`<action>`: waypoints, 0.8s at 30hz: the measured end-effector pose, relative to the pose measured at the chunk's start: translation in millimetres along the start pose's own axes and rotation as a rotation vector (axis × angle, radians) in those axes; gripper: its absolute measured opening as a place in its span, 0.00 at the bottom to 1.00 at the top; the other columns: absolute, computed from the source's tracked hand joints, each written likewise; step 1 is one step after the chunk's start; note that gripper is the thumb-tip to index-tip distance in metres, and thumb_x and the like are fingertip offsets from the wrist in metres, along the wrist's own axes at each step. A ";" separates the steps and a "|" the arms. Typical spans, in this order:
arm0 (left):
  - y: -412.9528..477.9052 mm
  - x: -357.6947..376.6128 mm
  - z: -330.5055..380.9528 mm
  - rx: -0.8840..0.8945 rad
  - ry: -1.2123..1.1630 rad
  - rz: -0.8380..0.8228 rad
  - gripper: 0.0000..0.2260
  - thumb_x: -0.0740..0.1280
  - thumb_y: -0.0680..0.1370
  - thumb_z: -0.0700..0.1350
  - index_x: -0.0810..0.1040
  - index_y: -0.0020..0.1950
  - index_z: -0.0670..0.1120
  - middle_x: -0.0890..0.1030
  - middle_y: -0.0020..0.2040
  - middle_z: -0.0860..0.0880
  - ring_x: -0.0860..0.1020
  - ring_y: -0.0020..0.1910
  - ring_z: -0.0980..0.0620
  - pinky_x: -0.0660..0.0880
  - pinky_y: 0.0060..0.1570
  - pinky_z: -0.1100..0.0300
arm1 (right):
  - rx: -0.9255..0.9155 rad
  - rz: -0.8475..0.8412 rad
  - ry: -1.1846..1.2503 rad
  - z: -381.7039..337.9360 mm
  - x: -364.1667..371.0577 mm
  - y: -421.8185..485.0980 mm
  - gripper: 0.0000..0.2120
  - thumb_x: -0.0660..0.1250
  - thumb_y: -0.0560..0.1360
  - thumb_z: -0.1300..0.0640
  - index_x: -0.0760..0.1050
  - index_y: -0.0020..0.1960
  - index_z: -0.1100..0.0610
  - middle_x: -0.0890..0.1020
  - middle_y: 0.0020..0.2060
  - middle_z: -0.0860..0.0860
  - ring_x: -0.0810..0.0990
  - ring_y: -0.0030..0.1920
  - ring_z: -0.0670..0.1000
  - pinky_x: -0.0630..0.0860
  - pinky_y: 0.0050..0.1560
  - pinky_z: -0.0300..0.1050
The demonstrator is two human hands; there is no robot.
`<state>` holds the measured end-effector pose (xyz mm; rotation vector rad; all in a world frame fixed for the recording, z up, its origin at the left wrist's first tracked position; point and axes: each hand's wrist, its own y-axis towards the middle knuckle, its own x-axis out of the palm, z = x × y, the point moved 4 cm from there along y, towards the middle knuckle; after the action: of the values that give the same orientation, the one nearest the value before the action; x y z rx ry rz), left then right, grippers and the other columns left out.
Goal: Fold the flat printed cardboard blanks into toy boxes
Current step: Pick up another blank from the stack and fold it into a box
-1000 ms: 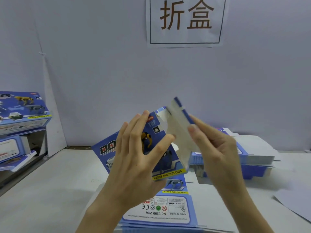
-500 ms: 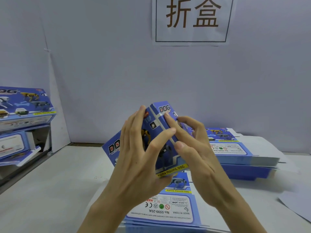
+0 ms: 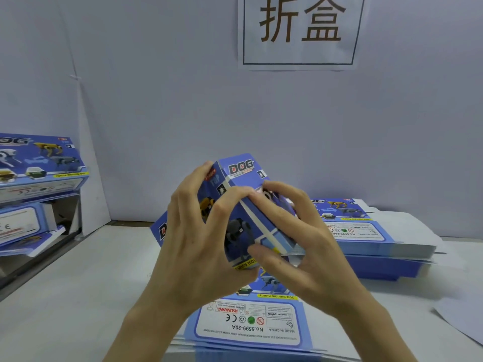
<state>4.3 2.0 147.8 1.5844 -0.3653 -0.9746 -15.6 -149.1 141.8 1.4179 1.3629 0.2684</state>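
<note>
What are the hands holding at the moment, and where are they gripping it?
A partly folded blue toy box: the left hand grips its printed front face, and the right hand pinches the narrow end panel beside the white edge.

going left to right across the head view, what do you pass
folded boxes on the left, left hand, right hand, stack of flat blanks, loose white sheet; the box both hands hold overlaps them, so left out

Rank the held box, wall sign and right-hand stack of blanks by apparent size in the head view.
1. Held box, though nearness inflates it.
2. Right-hand stack and wall sign: alike, neither fully visible.
</note>
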 end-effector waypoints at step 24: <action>0.6 -6.4 -10.0 -0.014 0.015 0.020 0.29 0.70 0.68 0.62 0.68 0.65 0.52 0.60 0.72 0.34 0.64 0.71 0.38 0.75 0.57 0.42 | -0.147 0.331 -0.044 -8.1 19.5 -3.8 0.17 0.66 0.76 0.59 0.74 0.64 0.58 0.77 0.64 0.51 0.71 0.69 0.54 0.68 0.67 0.42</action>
<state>8.1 13.0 150.6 1.5723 -0.3626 -0.9477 -17.8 -130.1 132.3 1.5116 1.0461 0.5389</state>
